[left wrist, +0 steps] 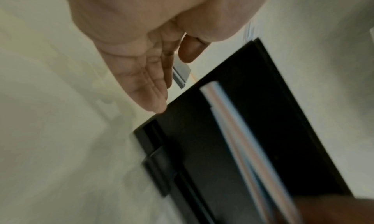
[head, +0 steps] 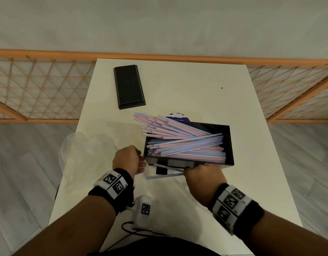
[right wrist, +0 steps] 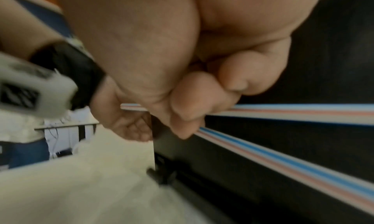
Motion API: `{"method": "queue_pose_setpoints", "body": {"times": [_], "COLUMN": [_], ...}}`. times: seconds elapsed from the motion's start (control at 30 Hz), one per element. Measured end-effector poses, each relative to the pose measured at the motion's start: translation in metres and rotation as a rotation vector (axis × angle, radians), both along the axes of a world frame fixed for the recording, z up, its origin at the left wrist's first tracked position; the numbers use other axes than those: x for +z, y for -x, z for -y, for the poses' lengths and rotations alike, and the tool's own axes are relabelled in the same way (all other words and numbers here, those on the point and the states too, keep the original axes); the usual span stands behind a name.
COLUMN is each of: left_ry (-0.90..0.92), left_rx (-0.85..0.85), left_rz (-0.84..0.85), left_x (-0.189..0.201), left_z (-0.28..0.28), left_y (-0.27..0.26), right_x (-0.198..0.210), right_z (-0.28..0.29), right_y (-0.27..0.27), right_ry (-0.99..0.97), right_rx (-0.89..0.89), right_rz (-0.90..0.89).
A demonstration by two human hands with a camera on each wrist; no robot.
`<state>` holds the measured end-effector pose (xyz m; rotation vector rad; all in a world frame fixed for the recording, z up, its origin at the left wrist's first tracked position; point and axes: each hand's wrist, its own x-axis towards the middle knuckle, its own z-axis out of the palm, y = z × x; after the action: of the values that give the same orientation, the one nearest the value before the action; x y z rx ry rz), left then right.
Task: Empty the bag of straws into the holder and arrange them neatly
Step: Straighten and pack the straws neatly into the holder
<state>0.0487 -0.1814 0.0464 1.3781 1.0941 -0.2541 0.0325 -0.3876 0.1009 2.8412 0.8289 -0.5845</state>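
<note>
A black open holder (head: 231, 145) stands mid-table, filled with a loose heap of pink-and-blue striped straws (head: 185, 145); several of them stick out over its left end. My left hand (head: 130, 159) has straight fingers (left wrist: 141, 83), and their tips touch the holder's (left wrist: 263, 83) near-left corner. My right hand (head: 200, 174) is curled round two loose straws (head: 166, 174) that lie just in front of the holder's near wall. In the right wrist view the fingers (right wrist: 192, 102) wrap these straws (right wrist: 303, 112) against the black wall (right wrist: 323, 67).
An empty clear plastic bag (head: 83, 150) lies crumpled at the table's left edge. A flat black lid (head: 129, 86) rests at the back left. A purple label (head: 176, 116) shows behind the holder. The white table (head: 196, 85) has bare surface at the back right.
</note>
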Motion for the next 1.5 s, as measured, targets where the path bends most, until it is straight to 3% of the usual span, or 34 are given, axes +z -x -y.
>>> {"method": "queue_pose_setpoints", "body": {"times": [0.23, 0.37, 0.43, 0.6, 0.8, 1.0, 1.13, 1.3, 1.4, 1.5], "left_ry": [0.003, 0.048, 0.047, -0.172, -0.259, -0.300, -0.262, -0.160, -0.126, -0.106], "left_rx": [0.129, 0.163, 0.152, 0.016, -0.035, -0.065, -0.051, -0.034, -0.086, -0.159], "left_rz": [0.201, 0.273, 0.303, 0.354, 0.360, 0.362, 0.329, 0.293, 0.262, 0.242], "left_x": [0.035, 0.052, 0.059, 0.066, 0.062, 0.059, 0.063, 0.060, 0.059, 0.055], "left_z": [-0.002, 0.014, 0.021, 0.041, 0.052, 0.052, 0.052, 0.039, 0.033, 0.038], "left_y": [-0.026, -0.029, -0.030, -0.031, -0.032, -0.029, -0.031, -0.032, -0.032, -0.027], "right_x": [0.040, 0.036, 0.027, 0.013, 0.005, -0.003, -0.008, -0.009, 0.007, 0.009], "right_z": [0.020, 0.010, 0.010, 0.008, 0.003, 0.001, -0.018, -0.013, 0.015, 0.025], "right_y": [-0.021, -0.052, -0.060, -0.065, -0.066, -0.062, -0.056, -0.062, -0.065, -0.063], "right_ry": [-0.165, -0.057, -0.090, -0.193, -0.214, -0.171, -0.324, -0.554, -0.362, -0.138], "right_rx": [-0.123, -0.047, -0.106, -0.100, -0.139, -0.138, -0.162, -0.163, -0.177, -0.139], "right_rz": [0.311, 0.240, 0.183, 0.116, -0.043, -0.058, -0.146, -0.105, -0.024, -0.115]}}
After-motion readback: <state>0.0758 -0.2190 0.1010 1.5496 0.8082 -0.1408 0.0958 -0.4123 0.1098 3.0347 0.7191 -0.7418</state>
